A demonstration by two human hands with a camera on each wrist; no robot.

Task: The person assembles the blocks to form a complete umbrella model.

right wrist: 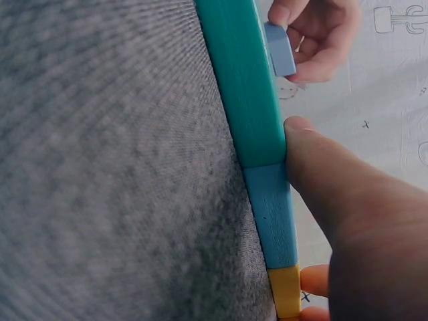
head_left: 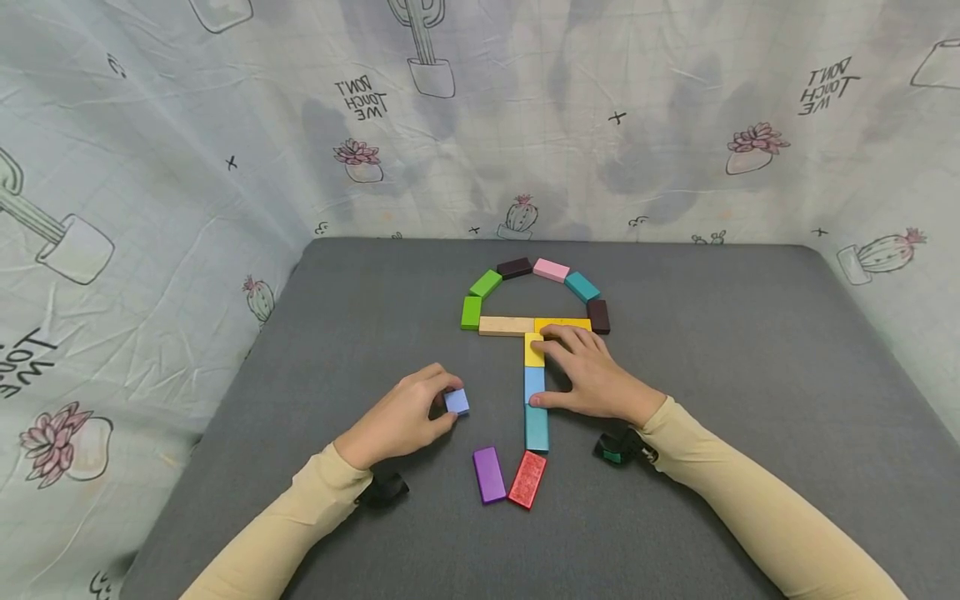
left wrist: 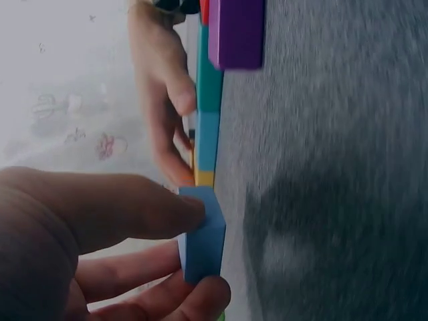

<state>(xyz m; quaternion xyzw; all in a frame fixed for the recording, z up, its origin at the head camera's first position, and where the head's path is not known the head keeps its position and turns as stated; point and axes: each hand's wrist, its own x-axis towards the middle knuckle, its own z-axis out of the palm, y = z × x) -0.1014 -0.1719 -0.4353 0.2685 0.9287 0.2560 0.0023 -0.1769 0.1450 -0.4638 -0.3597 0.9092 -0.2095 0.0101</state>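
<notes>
My left hand [head_left: 405, 417] pinches a light blue block [head_left: 457, 402] between thumb and fingers, left of a straight column of blocks. In the left wrist view this block [left wrist: 204, 234] is held up off the grey surface. My right hand [head_left: 596, 375] rests on the column from its right side. Its thumb touches near the seam between the teal block [head_left: 536, 429] and the blue block [head_left: 534, 385], and its fingertips are at the yellow block [head_left: 533, 350]. Below the column, a red block [head_left: 527, 481] and a purple block [head_left: 490, 475] lie slanted, close together at their lower ends.
Above the column, a wooden block [head_left: 506, 326] and a long yellow block [head_left: 562, 323] form a crossbar. An arch of green [head_left: 485, 283], dark brown [head_left: 514, 267], pink [head_left: 551, 269] and teal [head_left: 582, 287] blocks curves over it. A patterned cloth [head_left: 555, 150] hangs behind the grey table [head_left: 712, 333].
</notes>
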